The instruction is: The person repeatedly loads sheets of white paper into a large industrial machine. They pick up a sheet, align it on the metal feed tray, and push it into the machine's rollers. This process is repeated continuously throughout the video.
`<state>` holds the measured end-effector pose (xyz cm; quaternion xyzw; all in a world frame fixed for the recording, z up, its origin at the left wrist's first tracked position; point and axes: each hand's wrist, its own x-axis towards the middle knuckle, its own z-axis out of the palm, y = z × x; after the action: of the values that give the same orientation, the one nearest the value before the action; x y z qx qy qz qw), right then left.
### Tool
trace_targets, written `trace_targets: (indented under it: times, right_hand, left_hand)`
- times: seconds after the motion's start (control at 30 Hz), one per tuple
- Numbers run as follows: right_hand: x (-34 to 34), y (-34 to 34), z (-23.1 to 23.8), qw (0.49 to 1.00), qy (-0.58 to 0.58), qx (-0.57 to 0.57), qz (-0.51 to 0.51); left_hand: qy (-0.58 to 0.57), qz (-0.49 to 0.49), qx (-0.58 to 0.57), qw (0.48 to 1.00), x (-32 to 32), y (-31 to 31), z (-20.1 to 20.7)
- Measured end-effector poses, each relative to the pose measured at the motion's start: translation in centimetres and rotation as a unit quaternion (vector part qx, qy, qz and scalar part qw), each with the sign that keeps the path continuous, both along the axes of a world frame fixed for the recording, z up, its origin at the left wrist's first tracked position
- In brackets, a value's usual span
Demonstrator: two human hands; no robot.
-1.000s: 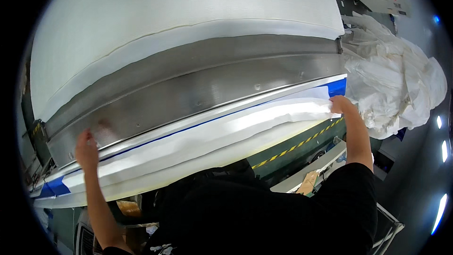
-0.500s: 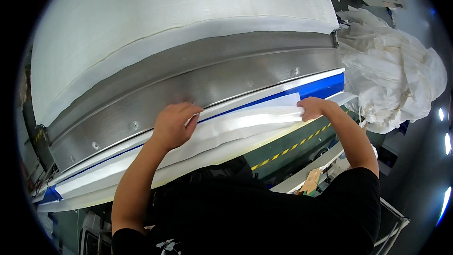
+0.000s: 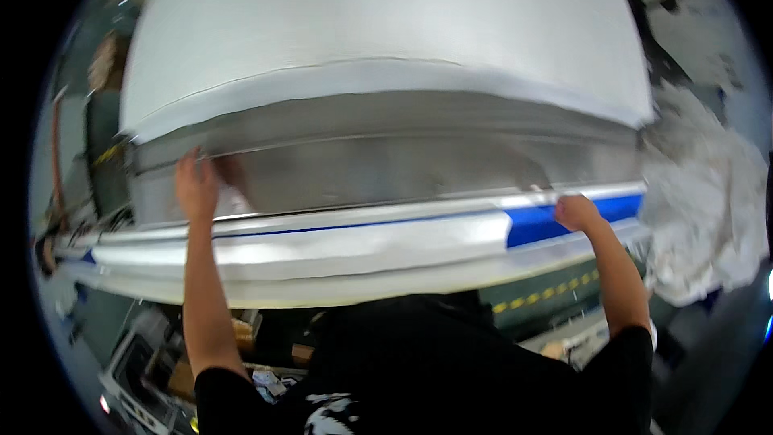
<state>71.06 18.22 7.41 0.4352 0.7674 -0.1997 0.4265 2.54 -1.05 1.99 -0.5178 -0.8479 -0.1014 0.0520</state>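
A long white strip of sheet material [image 3: 370, 246] lies along the near edge of the machine, over a blue band [image 3: 535, 227]. My left hand [image 3: 197, 187] is over the left part of the grey metal panel [image 3: 362, 169], fingers stretched out and slightly apart, with nothing visible in them. My right hand [image 3: 577, 213] is closed above the blue band, to the right of the white strip's end. Blur and the curled fingers hide whatever it may hold. Beyond the panel, a broad white fabric sheet [image 3: 386, 16] slopes away, its wavy front edge hanging over the metal.
A large heap of crumpled white fabric [image 3: 704, 193] sits at the right end of the machine. Below the near edge, yellow-and-black tape [image 3: 543, 294] marks the green floor. A cluttered cart [image 3: 145, 362] stands at lower left.
My right hand has let go of the white strip's end, which now lies flat on the blue band. My left hand has moved left along the panel. The view has turned.
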Motion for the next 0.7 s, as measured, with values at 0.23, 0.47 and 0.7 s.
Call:
trace_targets:
  times: [0.23,0.47,0.7]
  right_hand:
    - [-22.0,2.1,0.9,0.976,0.215,0.021,-0.024]
    - [-52.4,1.3,2.2,0.887,0.446,0.006,0.121]
    - [-73.0,2.0,-0.2,0.802,0.590,-0.022,0.094]
  left_hand:
    - [0.063,0.045,0.056,0.995,-3.8,1.5,-1.6]
    - [-0.008,0.067,0.130,0.989,-3.9,0.3,-2.0]
    - [-0.051,0.073,0.134,0.987,-3.3,1.4,-1.2]
